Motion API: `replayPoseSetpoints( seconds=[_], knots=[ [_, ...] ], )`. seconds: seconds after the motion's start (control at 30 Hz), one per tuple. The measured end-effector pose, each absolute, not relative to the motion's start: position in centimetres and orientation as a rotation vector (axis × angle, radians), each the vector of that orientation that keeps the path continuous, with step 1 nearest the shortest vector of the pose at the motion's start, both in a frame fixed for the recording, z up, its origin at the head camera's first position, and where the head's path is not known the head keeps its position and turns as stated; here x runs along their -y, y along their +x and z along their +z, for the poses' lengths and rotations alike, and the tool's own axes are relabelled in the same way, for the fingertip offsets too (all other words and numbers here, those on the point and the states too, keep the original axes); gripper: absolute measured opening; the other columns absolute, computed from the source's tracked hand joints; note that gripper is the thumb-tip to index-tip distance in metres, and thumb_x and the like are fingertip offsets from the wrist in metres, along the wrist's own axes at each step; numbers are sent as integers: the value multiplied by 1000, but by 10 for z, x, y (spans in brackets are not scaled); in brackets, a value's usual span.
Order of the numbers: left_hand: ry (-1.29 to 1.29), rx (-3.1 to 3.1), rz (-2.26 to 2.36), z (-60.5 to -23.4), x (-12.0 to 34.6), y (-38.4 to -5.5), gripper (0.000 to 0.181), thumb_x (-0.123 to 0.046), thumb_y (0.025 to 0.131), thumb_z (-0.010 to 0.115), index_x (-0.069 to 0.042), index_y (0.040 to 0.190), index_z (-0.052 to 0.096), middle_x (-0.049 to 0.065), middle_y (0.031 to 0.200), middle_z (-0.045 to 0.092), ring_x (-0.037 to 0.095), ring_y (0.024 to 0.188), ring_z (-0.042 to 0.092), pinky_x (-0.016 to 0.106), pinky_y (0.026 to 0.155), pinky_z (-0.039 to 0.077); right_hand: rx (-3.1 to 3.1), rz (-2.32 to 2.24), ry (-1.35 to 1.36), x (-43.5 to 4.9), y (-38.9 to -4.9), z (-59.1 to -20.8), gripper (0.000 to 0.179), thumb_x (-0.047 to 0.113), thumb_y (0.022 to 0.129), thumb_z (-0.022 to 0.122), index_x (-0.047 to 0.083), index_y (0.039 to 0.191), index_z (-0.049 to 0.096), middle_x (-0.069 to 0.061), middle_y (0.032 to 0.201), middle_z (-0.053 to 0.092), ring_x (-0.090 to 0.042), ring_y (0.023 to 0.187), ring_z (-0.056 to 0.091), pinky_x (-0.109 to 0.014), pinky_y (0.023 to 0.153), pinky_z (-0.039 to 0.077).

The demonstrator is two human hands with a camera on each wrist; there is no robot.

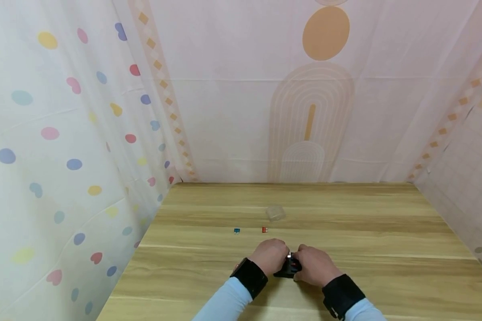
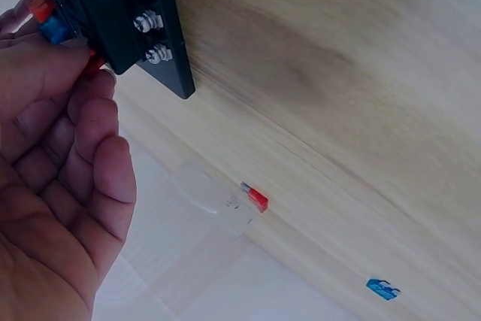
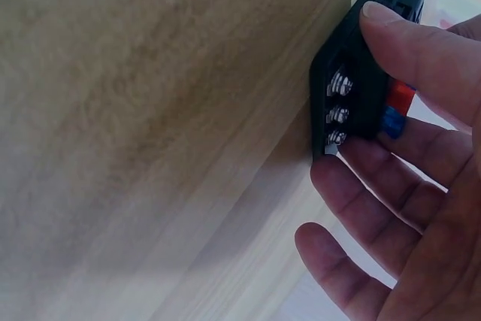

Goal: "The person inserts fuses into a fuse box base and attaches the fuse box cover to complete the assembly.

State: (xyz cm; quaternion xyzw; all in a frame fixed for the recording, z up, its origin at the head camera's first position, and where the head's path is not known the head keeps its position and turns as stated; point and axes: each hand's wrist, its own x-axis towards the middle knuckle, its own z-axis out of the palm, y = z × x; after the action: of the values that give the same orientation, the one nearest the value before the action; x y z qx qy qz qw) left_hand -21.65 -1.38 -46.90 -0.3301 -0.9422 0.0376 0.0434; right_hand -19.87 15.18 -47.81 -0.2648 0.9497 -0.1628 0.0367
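A black fuse block [image 1: 285, 270] with silver screw terminals along its side is between my two hands, just above or on the table; the contact is hidden. My left hand [image 1: 270, 256] pinches a red blade fuse [image 2: 94, 63] between thumb and forefinger at one end of the block. My right hand [image 1: 315, 266] grips the block, its thumb over the top and fingers along the screw side. Orange-red [image 2: 41, 7] and blue [image 2: 54, 30] blade fuses stick out of the block. Past the hands lie a loose red fuse [image 1: 264, 230] and a loose blue fuse [image 1: 236, 231].
A small clear plastic box [image 1: 275, 212] lies behind the loose red fuse. The wood-grain table [image 1: 365, 223] runs back to a patterned curtain [image 1: 233, 125], and another dotted curtain [image 1: 74, 200] hangs along its left side. Both wrists wear black bands.
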Motion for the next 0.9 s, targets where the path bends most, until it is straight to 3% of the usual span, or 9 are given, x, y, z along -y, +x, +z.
replayPoseSetpoints(
  seconds=[0.63,0.9],
  knots=[
    [-973,2928,25,-465,28,-222,17,-29,89,75,-16,78,70,-8,72,57,4,64,50,20,59,43,-2884,-566,-753,-156,-196,-481,55,25,67,90,2,112,70,-2,92,58,-18,78,55,-40,72,51],
    [-900,2866,106,-466,41,-230,15,-33,89,74,-18,88,74,-5,79,61,9,70,58,25,60,48,-2881,-593,-654,-158,-196,-475,63,33,65,91,-2,114,69,-6,98,60,-20,82,55,-45,76,51]
  ],
)
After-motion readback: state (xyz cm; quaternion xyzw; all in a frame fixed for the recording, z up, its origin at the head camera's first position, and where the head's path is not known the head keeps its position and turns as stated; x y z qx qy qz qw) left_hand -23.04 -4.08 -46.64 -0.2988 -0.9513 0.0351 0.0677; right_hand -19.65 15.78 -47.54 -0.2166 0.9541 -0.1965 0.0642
